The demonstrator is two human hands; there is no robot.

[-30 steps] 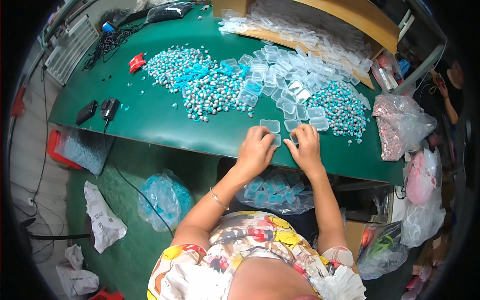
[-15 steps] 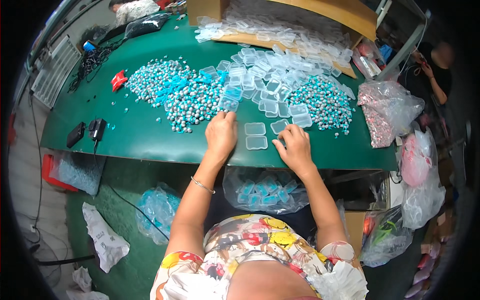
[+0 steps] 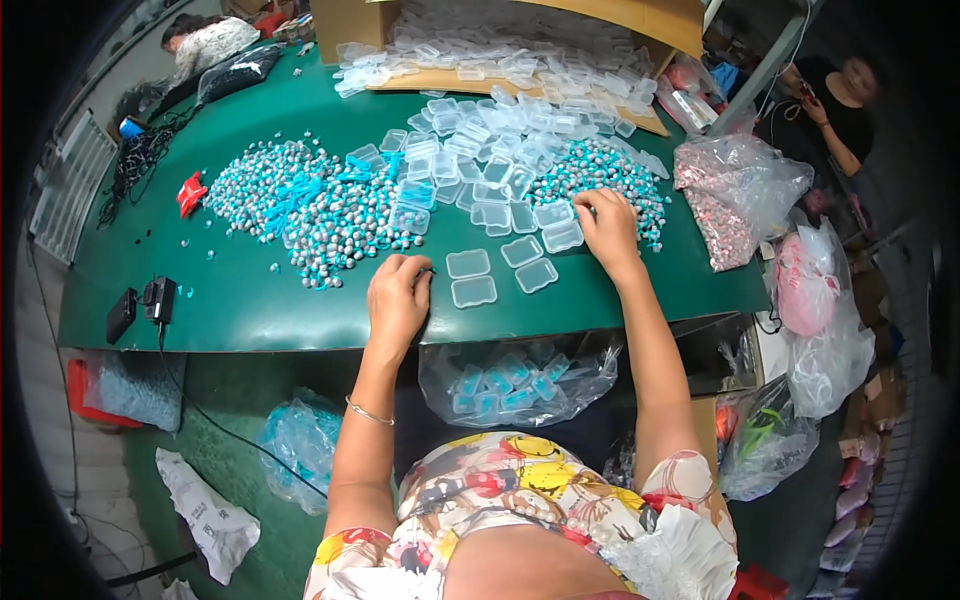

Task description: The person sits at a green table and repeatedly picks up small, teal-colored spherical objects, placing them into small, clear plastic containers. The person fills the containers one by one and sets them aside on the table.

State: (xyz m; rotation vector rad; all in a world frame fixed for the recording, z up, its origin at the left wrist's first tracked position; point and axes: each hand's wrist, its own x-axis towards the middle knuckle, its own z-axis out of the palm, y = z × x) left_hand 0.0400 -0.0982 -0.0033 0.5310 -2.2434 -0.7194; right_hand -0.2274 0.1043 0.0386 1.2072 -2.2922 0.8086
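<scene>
Two clear plastic boxes, a left one (image 3: pixel 473 291) and a right one (image 3: pixel 536 276), lie opened flat on the green table in front of me. My left hand (image 3: pixel 398 302) rests left of them, fingers drawn together; a tiny teal bit shows at the fingertips, too small to name. My right hand (image 3: pixel 608 230) is at the near edge of the right pile of grey-and-teal beadlike pieces (image 3: pixel 590 172), its fingers curled and whatever is in them hidden. Beside it sits another clear box (image 3: pixel 563 236). A larger pile of such pieces (image 3: pixel 330 235) lies beyond my left hand.
Clear boxes (image 3: pixel 480 135) heap up toward a cardboard carton (image 3: pixel 630 25) at the back. A bag of pink pieces (image 3: pixel 715 205) stands at the right. Black adapters (image 3: pixel 158 298) lie left. Below the table edge hangs a bag of filled boxes (image 3: pixel 515 385). Two other people are farther off.
My left hand has drawn back toward me from the stacked boxes. My right hand has left the right box, now lying flat open, and reached to the right pile. The whole view has shifted.
</scene>
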